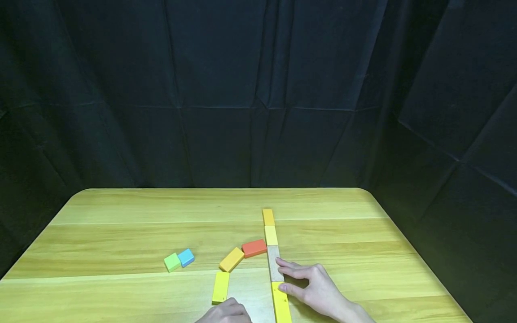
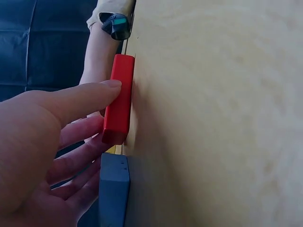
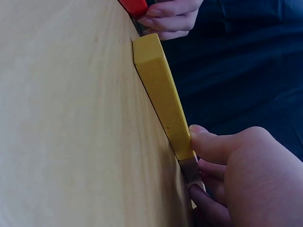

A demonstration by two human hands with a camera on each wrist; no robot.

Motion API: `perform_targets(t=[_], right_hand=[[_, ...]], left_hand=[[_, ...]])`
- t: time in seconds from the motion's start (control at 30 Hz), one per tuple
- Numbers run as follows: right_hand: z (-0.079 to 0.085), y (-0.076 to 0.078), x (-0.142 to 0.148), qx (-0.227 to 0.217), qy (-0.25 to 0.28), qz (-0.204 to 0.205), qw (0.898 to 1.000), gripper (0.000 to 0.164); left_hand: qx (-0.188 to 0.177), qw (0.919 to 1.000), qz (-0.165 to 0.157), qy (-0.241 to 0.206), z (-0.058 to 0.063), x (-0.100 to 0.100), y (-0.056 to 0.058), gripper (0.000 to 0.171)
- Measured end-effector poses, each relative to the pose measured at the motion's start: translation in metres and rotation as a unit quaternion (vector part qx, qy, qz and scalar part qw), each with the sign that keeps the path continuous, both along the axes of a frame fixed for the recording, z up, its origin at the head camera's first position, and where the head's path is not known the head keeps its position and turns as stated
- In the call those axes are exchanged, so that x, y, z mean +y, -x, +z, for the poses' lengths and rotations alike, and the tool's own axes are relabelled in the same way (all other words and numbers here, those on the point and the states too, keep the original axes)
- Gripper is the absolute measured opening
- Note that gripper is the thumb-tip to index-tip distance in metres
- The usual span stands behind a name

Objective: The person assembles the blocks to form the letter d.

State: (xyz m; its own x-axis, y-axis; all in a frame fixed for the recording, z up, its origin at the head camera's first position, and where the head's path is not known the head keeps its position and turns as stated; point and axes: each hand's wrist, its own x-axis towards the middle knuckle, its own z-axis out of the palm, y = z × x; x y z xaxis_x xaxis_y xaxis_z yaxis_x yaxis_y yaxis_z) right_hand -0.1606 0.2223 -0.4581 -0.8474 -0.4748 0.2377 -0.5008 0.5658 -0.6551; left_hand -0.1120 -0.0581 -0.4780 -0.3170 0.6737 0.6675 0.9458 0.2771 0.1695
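At the lower edge of the head view, my left hand point(image 1: 226, 312) is partly cut off. The left wrist view has it pinching a red block point(image 2: 118, 99), thumb on one face and fingers behind. Close to those fingers stands a grey-blue block point(image 2: 114, 184). My right hand point(image 1: 319, 287) rests against a straight row of blocks. Its thumb touches the long yellow block point(image 1: 281, 301), its fingers the grey block point(image 1: 276, 264). Beyond these, the row holds a pale yellow block point(image 1: 270, 235) and an orange block point(image 1: 268, 217).
Branching left from the row, a red block point(image 1: 254, 248), an orange block point(image 1: 232, 259) and a yellow block point(image 1: 220, 287) form a curve. Farther left, a green block point(image 1: 172, 262) touches a blue block point(image 1: 186, 257). Dark cloth point(image 1: 222, 89) hangs behind the wooden table point(image 1: 121, 211).
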Motion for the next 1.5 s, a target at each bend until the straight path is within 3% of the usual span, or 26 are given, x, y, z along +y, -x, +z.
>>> perform_targets(t=[0.33,0.4,0.57,0.67,1.17,1.5], right_hand=[[0.000,0.000,-0.001,0.001,-0.006,-0.004,1.000,0.045],[0.000,0.000,-0.001,0.001,-0.005,-0.003,1.000,0.045],[0.000,0.000,-0.001,0.004,-0.002,-0.001,1.000,0.045],[0.000,0.001,-0.001,0.003,0.001,-0.001,1.000,0.045],[-0.001,0.001,-0.001,0.007,-0.005,0.000,1.000,0.045],[-0.002,0.000,0.000,0.019,-0.005,0.002,1.000,0.044]], left_hand=[[0.050,0.9970,-0.039,0.046,0.003,-0.011,0.008,0.007],[0.046,0.9969,-0.040,0.050,0.004,-0.012,0.007,0.007],[-0.012,0.9983,-0.035,0.045,0.006,-0.016,0.005,0.005],[-0.022,0.9984,-0.033,0.041,0.007,-0.017,0.005,0.006],[-0.005,0.9994,-0.024,0.026,0.007,-0.018,0.007,0.001],[0.005,0.9996,-0.023,0.015,0.004,-0.017,0.009,0.010]])
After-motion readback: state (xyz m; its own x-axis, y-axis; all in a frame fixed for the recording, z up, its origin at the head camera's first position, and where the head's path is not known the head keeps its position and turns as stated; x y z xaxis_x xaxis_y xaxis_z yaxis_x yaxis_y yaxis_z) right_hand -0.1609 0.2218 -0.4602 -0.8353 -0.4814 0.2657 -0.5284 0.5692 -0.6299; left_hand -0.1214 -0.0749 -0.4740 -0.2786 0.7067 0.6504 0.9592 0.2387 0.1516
